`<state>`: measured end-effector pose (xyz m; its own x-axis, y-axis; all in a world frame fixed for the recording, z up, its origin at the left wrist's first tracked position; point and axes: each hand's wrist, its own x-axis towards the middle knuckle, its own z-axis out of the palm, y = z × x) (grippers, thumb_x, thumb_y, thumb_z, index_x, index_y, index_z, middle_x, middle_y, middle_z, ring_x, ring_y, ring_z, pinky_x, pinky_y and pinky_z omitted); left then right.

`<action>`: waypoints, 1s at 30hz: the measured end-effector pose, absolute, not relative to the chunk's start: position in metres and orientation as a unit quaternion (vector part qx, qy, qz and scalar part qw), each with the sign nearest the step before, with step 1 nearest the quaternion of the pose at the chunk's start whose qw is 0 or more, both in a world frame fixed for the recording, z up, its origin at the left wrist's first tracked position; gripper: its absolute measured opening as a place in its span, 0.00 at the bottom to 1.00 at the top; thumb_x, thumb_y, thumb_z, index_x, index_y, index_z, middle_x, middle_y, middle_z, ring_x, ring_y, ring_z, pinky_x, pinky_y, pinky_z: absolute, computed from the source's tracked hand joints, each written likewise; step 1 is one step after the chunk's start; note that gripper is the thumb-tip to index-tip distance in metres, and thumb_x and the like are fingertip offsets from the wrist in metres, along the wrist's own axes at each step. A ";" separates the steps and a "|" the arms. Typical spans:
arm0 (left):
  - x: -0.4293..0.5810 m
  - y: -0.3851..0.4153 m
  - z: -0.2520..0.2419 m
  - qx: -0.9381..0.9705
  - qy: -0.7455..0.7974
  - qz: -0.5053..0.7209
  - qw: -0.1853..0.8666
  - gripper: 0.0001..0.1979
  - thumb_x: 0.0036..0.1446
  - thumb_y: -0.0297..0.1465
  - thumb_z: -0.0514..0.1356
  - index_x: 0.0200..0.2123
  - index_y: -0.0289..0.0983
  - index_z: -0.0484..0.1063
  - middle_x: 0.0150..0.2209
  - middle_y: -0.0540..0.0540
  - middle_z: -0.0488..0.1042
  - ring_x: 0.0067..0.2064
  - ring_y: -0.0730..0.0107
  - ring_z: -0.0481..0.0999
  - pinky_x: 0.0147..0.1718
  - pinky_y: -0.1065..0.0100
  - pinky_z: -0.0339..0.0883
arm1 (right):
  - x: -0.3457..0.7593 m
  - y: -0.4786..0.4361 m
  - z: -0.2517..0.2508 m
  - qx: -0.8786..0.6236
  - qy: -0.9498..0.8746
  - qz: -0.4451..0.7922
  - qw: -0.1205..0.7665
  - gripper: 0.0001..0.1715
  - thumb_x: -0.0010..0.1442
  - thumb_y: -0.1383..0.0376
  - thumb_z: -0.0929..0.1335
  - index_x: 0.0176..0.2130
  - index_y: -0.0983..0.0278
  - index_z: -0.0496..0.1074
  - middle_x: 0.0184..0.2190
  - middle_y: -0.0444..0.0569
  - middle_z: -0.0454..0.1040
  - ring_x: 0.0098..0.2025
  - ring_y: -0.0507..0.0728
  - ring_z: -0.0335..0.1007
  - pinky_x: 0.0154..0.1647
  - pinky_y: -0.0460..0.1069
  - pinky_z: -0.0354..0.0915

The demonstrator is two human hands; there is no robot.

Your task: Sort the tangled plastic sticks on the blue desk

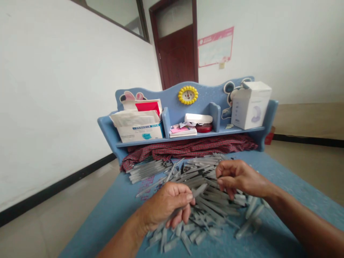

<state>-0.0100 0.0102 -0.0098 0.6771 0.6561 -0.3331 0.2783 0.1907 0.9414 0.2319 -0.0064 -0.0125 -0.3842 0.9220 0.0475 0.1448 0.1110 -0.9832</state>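
My left hand (pixel 176 204) is closed around a translucent grey pen barrel (pixel 200 191), whose end sticks out past the thumb to the upper right. Over the right side of the pile, my right hand (pixel 238 177) has its fingers curled in and thumb near the fingertips; what they pinch, if anything, is too small to make out. Beneath both hands spreads a loose pile of similar grey pen parts (pixel 212 206), some with dark tips. Shorter cap-like pieces (pixel 172 244) lie at the near edge. A neater row of long barrels (pixel 147 171) rests at the back left.
Everything lies on a blue desk (pixel 99 222). Its raised shelf (pixel 188 138) holds a mask box (pixel 142 130), papers (pixel 182 132), a white case (pixel 198 118), a red round tin (pixel 204 128) and a white box (pixel 249 107). A checked cloth (pixel 193 147) lies bunched below.
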 end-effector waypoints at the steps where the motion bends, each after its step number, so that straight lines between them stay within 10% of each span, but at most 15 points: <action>1: -0.008 0.010 -0.010 0.619 0.381 0.148 0.671 0.13 0.53 0.38 0.55 0.30 0.33 0.67 0.17 0.50 0.71 0.11 0.83 0.61 0.07 0.82 0.48 | 0.232 -0.006 -0.013 -0.412 -0.647 0.525 0.368 0.10 0.50 0.63 0.68 0.31 0.66 0.63 0.20 0.41 0.71 0.14 0.47 0.65 0.13 0.40 0.55; 22: -0.050 0.041 0.006 0.709 0.475 0.152 0.499 0.11 0.50 0.38 0.57 0.28 0.35 0.66 0.18 0.53 0.71 0.13 0.82 0.62 0.10 0.81 0.50 | 0.238 0.017 -0.028 -0.450 -0.555 0.450 0.536 0.12 0.52 0.60 0.66 0.24 0.66 0.63 0.14 0.40 0.68 0.09 0.47 0.61 0.09 0.40 0.51; 30: -0.049 0.050 -0.001 0.691 0.525 0.249 0.430 0.13 0.49 0.40 0.56 0.25 0.35 0.65 0.18 0.52 0.70 0.13 0.82 0.60 0.10 0.80 0.50 | 0.234 0.032 -0.040 -0.545 -0.609 0.342 0.464 0.08 0.53 0.64 0.62 0.30 0.66 0.67 0.15 0.38 0.66 0.08 0.45 0.55 0.07 0.40 0.48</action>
